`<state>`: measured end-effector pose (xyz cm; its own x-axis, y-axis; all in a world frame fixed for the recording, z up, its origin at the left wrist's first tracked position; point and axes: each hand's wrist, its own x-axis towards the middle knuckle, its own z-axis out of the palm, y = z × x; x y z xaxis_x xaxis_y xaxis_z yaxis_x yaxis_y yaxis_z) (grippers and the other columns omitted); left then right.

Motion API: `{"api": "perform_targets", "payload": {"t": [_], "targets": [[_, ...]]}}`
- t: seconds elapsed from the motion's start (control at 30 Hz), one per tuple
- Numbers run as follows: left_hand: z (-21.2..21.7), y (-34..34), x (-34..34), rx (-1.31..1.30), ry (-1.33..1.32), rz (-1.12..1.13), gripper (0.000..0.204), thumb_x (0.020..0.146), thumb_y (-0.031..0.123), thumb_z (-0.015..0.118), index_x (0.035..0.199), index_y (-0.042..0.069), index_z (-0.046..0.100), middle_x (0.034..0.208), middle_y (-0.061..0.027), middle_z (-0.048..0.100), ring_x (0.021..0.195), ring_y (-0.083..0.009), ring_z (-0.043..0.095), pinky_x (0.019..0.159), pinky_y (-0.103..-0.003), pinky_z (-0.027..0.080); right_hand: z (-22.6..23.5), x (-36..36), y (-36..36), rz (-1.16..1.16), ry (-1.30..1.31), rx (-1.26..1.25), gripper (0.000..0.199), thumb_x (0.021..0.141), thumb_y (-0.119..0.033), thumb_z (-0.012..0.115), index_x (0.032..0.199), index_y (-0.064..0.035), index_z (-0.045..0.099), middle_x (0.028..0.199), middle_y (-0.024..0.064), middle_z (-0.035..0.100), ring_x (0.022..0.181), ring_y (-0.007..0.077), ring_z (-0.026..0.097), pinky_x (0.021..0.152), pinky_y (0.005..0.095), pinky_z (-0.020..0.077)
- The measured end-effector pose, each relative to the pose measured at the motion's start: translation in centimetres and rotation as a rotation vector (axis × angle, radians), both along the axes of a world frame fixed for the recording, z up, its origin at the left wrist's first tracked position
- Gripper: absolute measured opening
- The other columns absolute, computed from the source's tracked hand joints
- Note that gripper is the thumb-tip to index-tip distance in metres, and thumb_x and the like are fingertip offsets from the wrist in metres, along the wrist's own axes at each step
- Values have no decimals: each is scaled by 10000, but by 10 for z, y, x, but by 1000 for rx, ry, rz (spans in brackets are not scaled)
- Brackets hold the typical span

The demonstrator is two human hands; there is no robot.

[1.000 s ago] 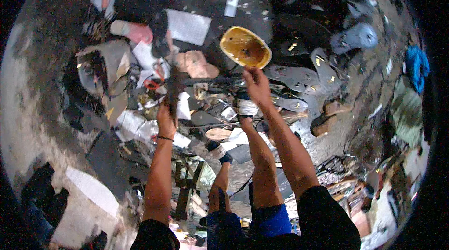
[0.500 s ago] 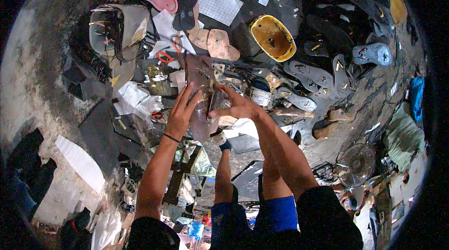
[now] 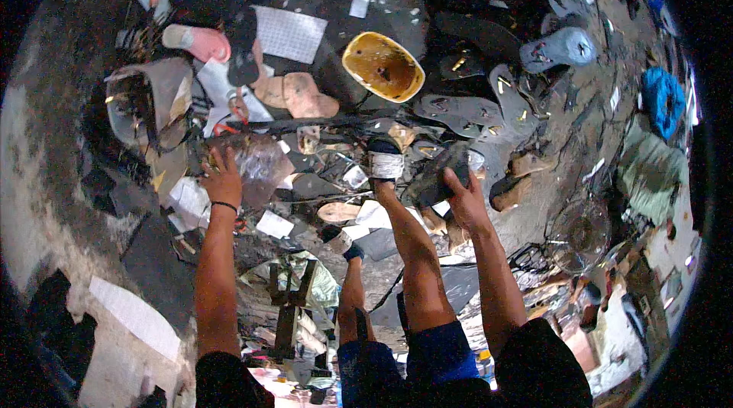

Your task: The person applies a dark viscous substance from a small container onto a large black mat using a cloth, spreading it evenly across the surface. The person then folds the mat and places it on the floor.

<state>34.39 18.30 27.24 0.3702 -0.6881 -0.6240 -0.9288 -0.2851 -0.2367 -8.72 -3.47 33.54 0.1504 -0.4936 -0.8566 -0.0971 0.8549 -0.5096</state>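
Near the left middle, a glossy brown flat board (image 3: 269,163) lies among scraps. My left hand (image 3: 223,183) rests at the board's left edge, fingers spread and fairly flat. Farther right, my right hand (image 3: 467,205) has its thumb and fingers around a dark, sole-shaped piece (image 3: 447,167), blurred and partly hidden. Beyond that piece, grey sandals (image 3: 462,112) lie on the ground. Just past my left fingers sit orange-handled scissors (image 3: 229,127), partly covered by scraps.
A yellow basin (image 3: 383,68) stands ahead, with tan sole pieces (image 3: 309,95) and a pink sandal (image 3: 200,43) left of it. A blue sandal (image 3: 561,50) lies far right. A wire fan guard (image 3: 578,236) is at right. My foot (image 3: 385,160) stands between my hands.
My hands have moved apart: the left went left with the board, the right swung right, carrying the dark piece away from the board. The whole view has shifted too.
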Motion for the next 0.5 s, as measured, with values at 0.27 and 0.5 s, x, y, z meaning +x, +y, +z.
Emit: {"api": "perform_targets", "payload": {"t": [0.27, 0.5], "targets": [[-160, -198, -152, -504, 949, 914, 645, 846, 368, 621, 1264, -65, 388, 1166, -236, 524, 1053, -307, 558, 805, -391, 507, -5, 8, -36, -361, -361, 149, 342, 878, -185, 627, 1153, -40, 482, 1063, 79, 601, 928, 205, 597, 848, 336, 483], [-191, -189, -149, -591, 1403, 1667, 355, 868, 90, 512, 1211, 8, 469, 1177, -182, 537, 975, -366, 588, 811, -505, 529, 33, -64, -11, -759, -386, -2, 326, 884, -175, 607, 1140, -8, 495, 1065, 105, 608, 953, 225, 599, 894, 368, 475]]}}
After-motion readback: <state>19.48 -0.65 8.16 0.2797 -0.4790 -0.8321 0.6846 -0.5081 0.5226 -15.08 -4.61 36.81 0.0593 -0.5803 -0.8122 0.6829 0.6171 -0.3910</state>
